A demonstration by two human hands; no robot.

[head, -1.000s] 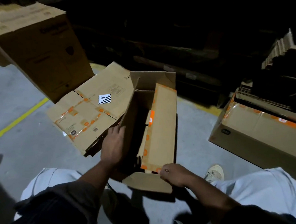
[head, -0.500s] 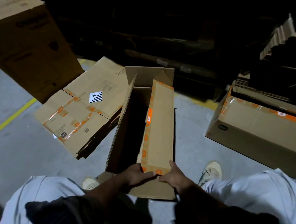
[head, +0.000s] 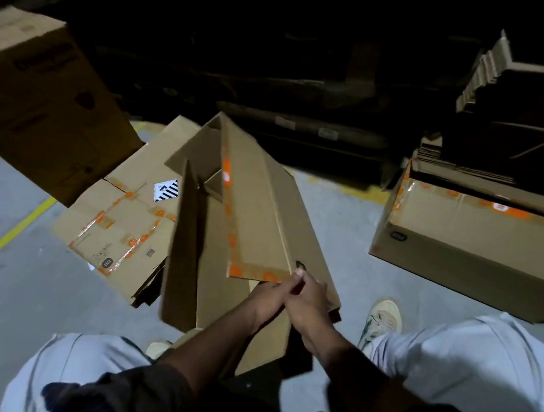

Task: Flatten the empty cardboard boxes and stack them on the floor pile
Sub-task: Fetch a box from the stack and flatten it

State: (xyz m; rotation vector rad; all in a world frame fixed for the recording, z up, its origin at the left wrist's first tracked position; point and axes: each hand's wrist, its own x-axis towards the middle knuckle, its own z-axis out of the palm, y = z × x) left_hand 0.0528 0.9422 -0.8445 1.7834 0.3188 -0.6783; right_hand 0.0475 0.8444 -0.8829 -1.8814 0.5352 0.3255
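Your left hand and right hand meet at the near corner of the open cardboard box — each grip closed on its orange-taped flap, the box skewed and tilted on the floor. The flattened pile lies just left of it — touching.

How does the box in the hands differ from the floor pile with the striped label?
The held box is tilted and partly collapsed, its inside showing open; the floor pile lies flat on the floor. Both the left hand and right hand grip the box's near flap; nothing touches the pile. The pile's top sheet carries a black-and-white striped label; none shows on the box. Both are brown cardboard with orange tape.
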